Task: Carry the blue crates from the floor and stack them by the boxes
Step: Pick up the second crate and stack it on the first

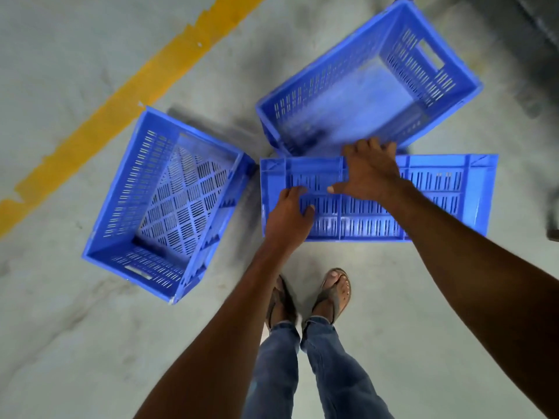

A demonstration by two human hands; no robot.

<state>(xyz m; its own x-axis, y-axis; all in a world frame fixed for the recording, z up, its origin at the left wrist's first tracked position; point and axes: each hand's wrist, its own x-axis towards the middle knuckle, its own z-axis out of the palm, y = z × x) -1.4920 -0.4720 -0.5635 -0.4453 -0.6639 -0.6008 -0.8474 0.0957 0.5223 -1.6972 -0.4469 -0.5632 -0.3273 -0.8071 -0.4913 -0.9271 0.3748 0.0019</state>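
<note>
There are three blue crates: the left crate [169, 204], the top crate [363, 86] at the upper right and the middle crate [438, 201]. There are two hands, the left hand [289, 219] and the right hand [369, 173]. Two sandals [334, 294] are at the bottom middle. One yellow line [121, 107] is at the upper left.

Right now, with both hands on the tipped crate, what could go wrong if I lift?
The left hand sits on the slotted wall of the tipped crate, not a handle; it may slip.
The right hand hooks the edge beside the far crate; fingers could get pinched.
Sandalled feet stand close below a drop.
</note>
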